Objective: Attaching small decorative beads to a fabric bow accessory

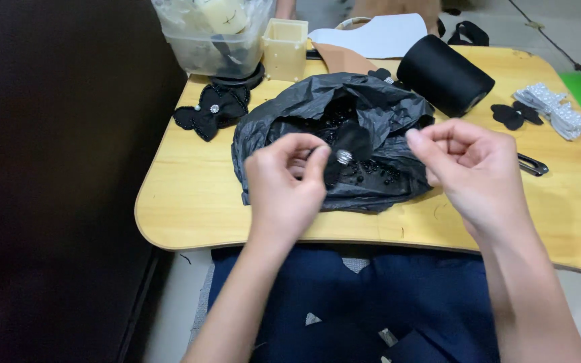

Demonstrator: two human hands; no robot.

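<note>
1. Above the black plastic bag [344, 134], at its middle, the left hand [284, 185] pinches a small black fabric flower [350, 144] with a shiny silver stud [343, 156] at its centre; thumb and forefinger close on the piece just beside the stud.
2. It looks very light, soft and floppy, so the petals would likely crumple if squeezed. The stud seems the only hard part, and the safest hold is probably the fabric right around it.
3. The right hand [475, 168] hovers over the bag's right edge with fingers curled and fingertips pressed together, as if nipping something fine. Whether it holds a thread or needle I cannot tell.
4. Tiny black beads [371, 171] lie loose in the bag's hollow, below the flower; they would likely roll and scatter easily.
5. Left of the bag, a finished black bow [211, 111] with a stud lies on the wooden table [189, 195].
6. Behind the bag stand a clear plastic tub [213, 37] and a cream box [285, 48].
7. Right of the bag sit a black ribbon roll [445, 74], flat black petals [516, 115] and a beaded white bow [554, 107].
</note>
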